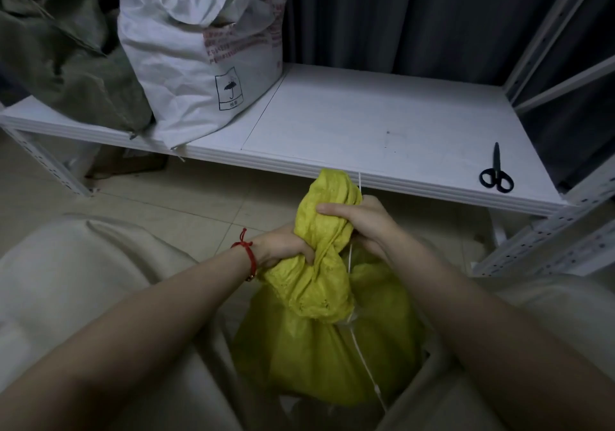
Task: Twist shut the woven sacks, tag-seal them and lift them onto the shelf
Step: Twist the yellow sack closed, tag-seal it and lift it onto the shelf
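White shelf point(366, 124), dark curtain point(399, 14) behind. Yellow woven sack point(319, 347): neck twisted, gripped by left hand point(283, 250) and right hand point(362, 224). Advice: hold twist tight, cinch white tie point(350, 260) low.

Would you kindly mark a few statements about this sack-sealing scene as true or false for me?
1. The left hand and the right hand both hold the twisted neck of the yellow sack. True.
2. The scissors lie on the floor. False: they lie on the shelf, near its right front corner.
3. A white sack stands on the shelf. True.
4. The yellow sack already sits on the shelf. False: it is below the shelf's front edge, between the person's arms.
5. The red cord is on the right wrist. False: it is on the left wrist.
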